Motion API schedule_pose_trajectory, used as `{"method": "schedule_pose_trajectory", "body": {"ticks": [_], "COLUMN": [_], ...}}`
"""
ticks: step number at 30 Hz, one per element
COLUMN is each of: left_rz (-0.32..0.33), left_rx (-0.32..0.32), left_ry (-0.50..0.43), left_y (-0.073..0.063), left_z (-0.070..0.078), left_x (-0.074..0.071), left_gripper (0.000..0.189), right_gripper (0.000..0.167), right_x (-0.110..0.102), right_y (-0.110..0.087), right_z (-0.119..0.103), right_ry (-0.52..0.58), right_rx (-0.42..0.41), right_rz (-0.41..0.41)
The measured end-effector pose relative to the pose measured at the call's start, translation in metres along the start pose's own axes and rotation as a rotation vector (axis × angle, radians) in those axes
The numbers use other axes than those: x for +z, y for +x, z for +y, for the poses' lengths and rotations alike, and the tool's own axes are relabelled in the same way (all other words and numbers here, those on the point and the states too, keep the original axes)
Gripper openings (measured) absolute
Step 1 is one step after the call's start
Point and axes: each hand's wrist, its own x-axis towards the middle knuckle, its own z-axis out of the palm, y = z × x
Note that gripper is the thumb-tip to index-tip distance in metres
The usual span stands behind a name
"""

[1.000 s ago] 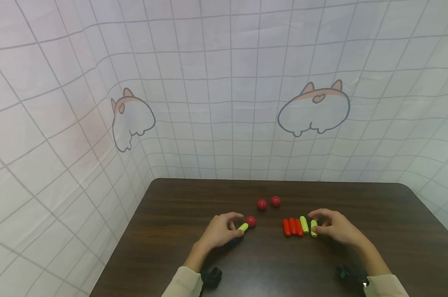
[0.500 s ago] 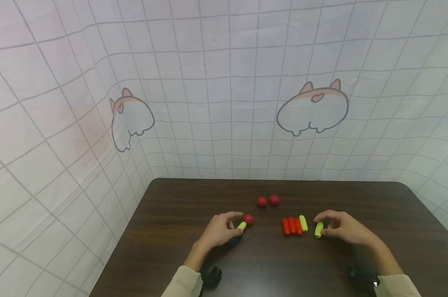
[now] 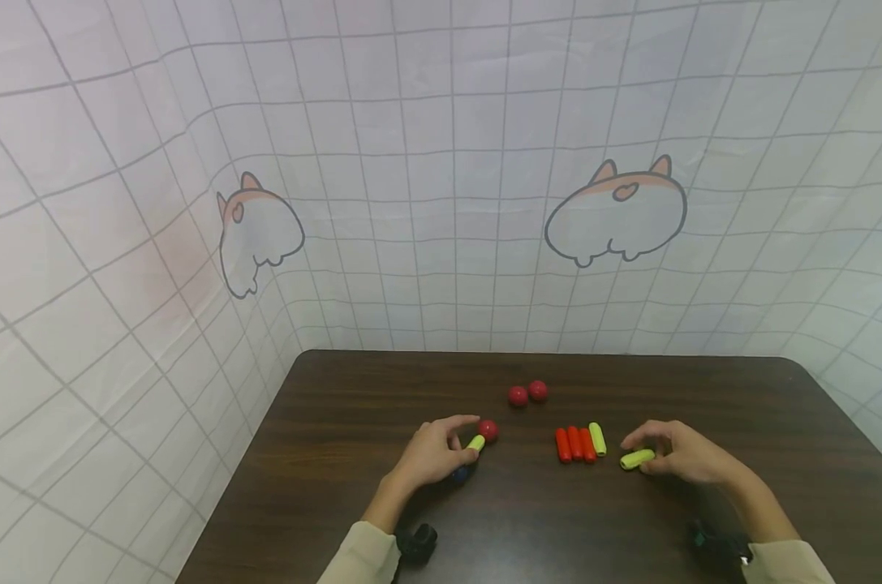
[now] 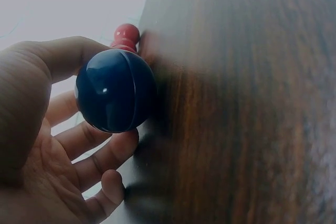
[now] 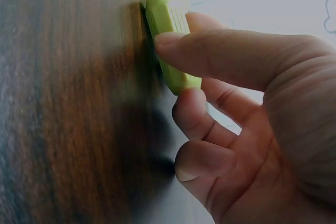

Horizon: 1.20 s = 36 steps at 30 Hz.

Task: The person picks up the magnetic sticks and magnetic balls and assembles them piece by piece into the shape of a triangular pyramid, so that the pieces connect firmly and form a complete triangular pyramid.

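We log the left hand [image 3: 432,456] grasping a yellow stick [image 3: 476,443], seemingly joined to a blue ball [image 4: 114,92] and red ball [image 3: 488,430], the right hand [image 3: 683,454] pinching a loose stick [image 3: 635,460] near the row of sticks [image 3: 575,444], that and two far balls [image 3: 518,397] judged unused.

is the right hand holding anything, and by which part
Yes: it pinches a yellow-green piece by its sides, roughly midway along its length.
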Motion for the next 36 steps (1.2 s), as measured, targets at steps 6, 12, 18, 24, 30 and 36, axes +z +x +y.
{"method": "schedule_pose_trajectory", "body": {"ticks": [6,12,18,24,30,36], "left_rz": [-0.002,-0.001,0.000,0.008,0.016,0.033], "left_rx": [0.009,0.006,0.011,0.000,-0.005,-0.007], "left_ry": [-0.006,0.000,0.010,0.032,0.040,0.055], "left_y": [0.000,0.001,0.001,0.002,0.002,0.001], "left_z": [0.001,0.001,0.002,0.001,0.001,0.003], "left_x": [-0.001,0.000,0.001,0.002,0.002,0.003], "left_gripper": [0.052,0.053,0.056,0.058,0.058,0.058], "right_gripper": [0.027,0.027,0.030,0.032,0.030,0.029], "right_x": [-0.005,-0.007,0.006,0.027,0.045,0.061], "right_y": [-0.004,-0.004,0.013,0.039,0.060,0.078], "right_z": [-0.003,-0.018,-0.039,-0.052,-0.059,-0.066], "right_ry": [0.004,0.064,0.115,0.168,0.209,0.201], "right_rx": [-0.034,-0.041,-0.029,-0.007,-0.031,-0.032], "right_rz": [0.007,0.057,0.077,0.060,0.042,0.043]}}
